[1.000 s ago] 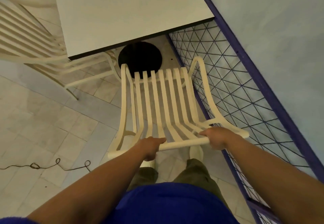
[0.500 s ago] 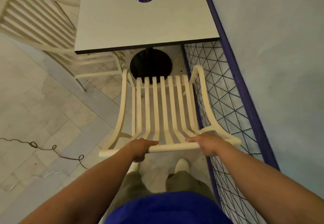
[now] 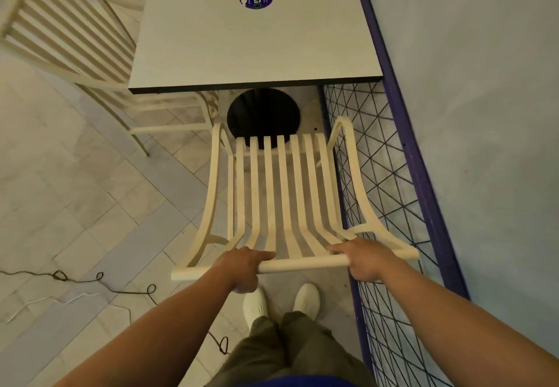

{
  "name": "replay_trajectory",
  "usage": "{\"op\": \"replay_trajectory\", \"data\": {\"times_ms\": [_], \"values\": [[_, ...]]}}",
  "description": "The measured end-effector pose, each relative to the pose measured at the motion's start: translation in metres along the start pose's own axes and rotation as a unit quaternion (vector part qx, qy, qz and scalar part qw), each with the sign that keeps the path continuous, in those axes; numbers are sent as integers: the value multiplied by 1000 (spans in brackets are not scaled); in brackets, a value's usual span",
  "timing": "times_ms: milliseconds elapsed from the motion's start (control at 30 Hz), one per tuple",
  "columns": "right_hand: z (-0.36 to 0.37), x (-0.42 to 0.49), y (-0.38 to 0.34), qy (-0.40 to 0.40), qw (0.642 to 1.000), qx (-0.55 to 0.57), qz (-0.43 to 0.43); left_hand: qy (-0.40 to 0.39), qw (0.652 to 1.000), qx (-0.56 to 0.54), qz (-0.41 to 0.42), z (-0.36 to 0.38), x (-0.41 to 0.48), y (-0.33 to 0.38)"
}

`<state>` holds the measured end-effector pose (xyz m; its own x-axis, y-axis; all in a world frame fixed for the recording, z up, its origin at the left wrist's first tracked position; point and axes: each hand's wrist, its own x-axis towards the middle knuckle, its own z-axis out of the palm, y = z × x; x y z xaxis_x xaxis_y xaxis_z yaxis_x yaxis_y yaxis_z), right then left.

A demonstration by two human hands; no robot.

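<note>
A cream slatted chair (image 3: 284, 199) stands in front of me, its seat facing a square white table (image 3: 251, 41). My left hand (image 3: 243, 265) grips the chair's top rail left of the middle, fingers curled over it. My right hand (image 3: 364, 261) grips the same rail nearer its right end. The chair's front edge sits just short of the table's near edge, above the table's round black base (image 3: 263, 114).
A purple-framed wire mesh fence (image 3: 390, 175) runs close along the chair's right side, with a pale wall behind it. A second cream slatted chair (image 3: 75, 41) stands at the table's left. A thin cord (image 3: 90, 280) lies on the tiled floor at left. My white shoes (image 3: 281, 302) are behind the chair.
The table now shows more fully and squarely ahead. Both hands have kept their grip on the top rail, and the chair stays lined up with the table.
</note>
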<state>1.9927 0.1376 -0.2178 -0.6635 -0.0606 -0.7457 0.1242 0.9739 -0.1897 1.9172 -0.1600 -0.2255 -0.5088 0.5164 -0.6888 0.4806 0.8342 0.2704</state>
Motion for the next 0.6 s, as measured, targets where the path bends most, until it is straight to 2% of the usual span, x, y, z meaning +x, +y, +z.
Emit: {"op": "replay_trajectory", "data": {"times_ms": [167,367,600], "values": [[-3,3,-1,-13,999,32,8,22,999,18,18,2,4,-5],[1,7,-7,-4,999,-5,32,4,999,17,27,1,6,-2],[-9,14,4,1,999,-26,23,7,1000,7,18,-9,16,5]]}}
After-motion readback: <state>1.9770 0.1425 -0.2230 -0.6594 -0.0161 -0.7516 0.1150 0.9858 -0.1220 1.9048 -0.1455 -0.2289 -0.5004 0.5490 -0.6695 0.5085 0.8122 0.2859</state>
